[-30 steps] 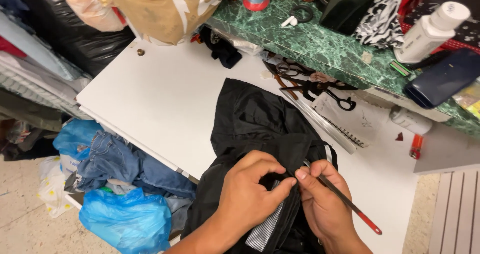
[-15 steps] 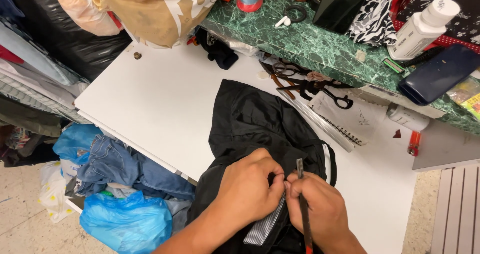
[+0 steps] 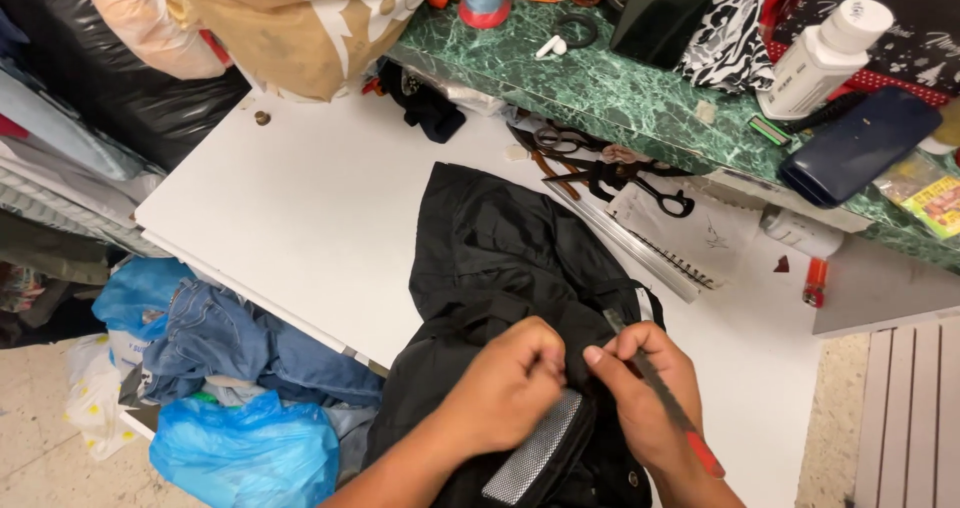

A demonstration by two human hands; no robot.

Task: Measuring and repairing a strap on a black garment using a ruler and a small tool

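Both hands pinching black fabric garment [image 3: 520,258] on white bench [image 3: 300,208].
Left hand [image 3: 505,388] grip closed on fabric; right hand [image 3: 645,393] grip closed on fabric plus thin dark red-ended tool [image 3: 660,398].

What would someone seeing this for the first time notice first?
Both hands pinch a black garment spread on the white table: the left hand bunches the fabric, the right hand grips a thin red-tipped tool. Black scissors lie beyond the garment, below a cluttered green marble shelf.

Black garment [image 3: 500,258], white table [image 3: 310,218], green marbled shelf [image 3: 600,78], blue bag [image 3: 245,453]
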